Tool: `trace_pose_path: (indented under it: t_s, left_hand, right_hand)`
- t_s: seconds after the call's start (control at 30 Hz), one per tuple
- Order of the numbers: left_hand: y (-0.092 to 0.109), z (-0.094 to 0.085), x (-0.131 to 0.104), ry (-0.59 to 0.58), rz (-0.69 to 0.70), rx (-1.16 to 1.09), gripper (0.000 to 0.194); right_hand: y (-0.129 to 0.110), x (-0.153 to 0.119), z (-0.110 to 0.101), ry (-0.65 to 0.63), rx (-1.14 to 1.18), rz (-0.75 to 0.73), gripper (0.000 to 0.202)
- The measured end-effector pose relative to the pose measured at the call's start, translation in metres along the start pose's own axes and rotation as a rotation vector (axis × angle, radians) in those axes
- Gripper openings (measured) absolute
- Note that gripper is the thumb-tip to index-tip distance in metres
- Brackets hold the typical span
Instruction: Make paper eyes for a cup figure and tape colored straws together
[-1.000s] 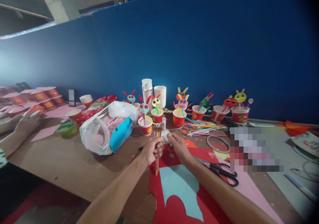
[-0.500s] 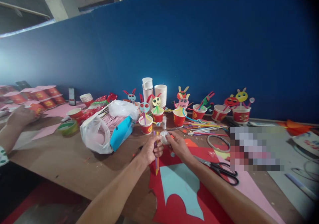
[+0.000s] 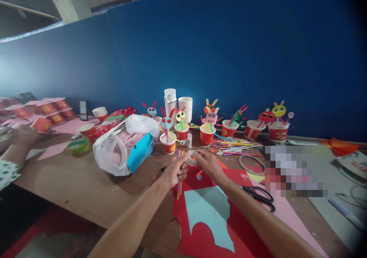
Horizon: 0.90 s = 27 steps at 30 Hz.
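My left hand (image 3: pixel 175 170) is closed around a few thin purple and orange straws (image 3: pixel 179 185), held upright above the red paper sheet (image 3: pixel 179 231). My right hand (image 3: pixel 210 165) pinches a small clear tape roll (image 3: pixel 192 158) just beside the left fingertips. The roll's near edge touches or nearly touches the left thumb; any loose tape is too fine to make out. Below the hands, a cut light-blue paper piece (image 3: pixel 209 212) rests on the red sheet. Black-handled scissors (image 3: pixel 259 196) lie under my right forearm, their blades hidden.
Paper cups holding paper-faced figures, such as one cup (image 3: pixel 168 143), line the wall. Loose straws (image 3: pixel 235 147) lie right of centre. A white plastic bag (image 3: pixel 111 162) with pink strips stands left. A co-worker's hand (image 3: pixel 24 137) is by red cups (image 3: pixel 41 124) at far left.
The tape roll has tilted in my right hand, showing its ring more openly. My left hand keeps its hold on the straws. The co-worker's hand has shifted, and the sleeve shows more.
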<state>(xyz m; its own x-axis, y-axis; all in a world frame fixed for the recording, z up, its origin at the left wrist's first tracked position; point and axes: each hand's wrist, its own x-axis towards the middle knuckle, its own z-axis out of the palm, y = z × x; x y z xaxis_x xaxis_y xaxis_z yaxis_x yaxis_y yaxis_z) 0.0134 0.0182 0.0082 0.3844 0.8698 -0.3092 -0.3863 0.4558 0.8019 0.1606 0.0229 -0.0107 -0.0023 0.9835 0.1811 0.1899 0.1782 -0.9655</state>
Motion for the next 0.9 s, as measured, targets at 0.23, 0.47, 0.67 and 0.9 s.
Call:
trace_pose_path:
  t_s: [0.23, 0.47, 0.67, 0.9]
  left_hand:
    - [-0.002, -0.005, 0.007, -0.046, -0.084, -0.152, 0.036]
    - [-0.002, -0.003, 0.004, -0.067, 0.023, -0.14, 0.031]
    - [-0.003, -0.003, 0.002, -0.122, 0.071, -0.112, 0.033]
    - [-0.001, -0.001, 0.0, -0.121, 0.072, -0.145, 0.035]
  right_hand:
    - [-0.008, -0.002, 0.002, -0.027, 0.478, 0.103, 0.036]
    - [-0.024, -0.005, 0.005, -0.087, 0.727, 0.27, 0.028]
    - [-0.032, -0.008, 0.005, -0.161, 0.803, 0.215, 0.025]
    - [-0.043, -0.013, 0.007, -0.195, 0.859, 0.108, 0.03]
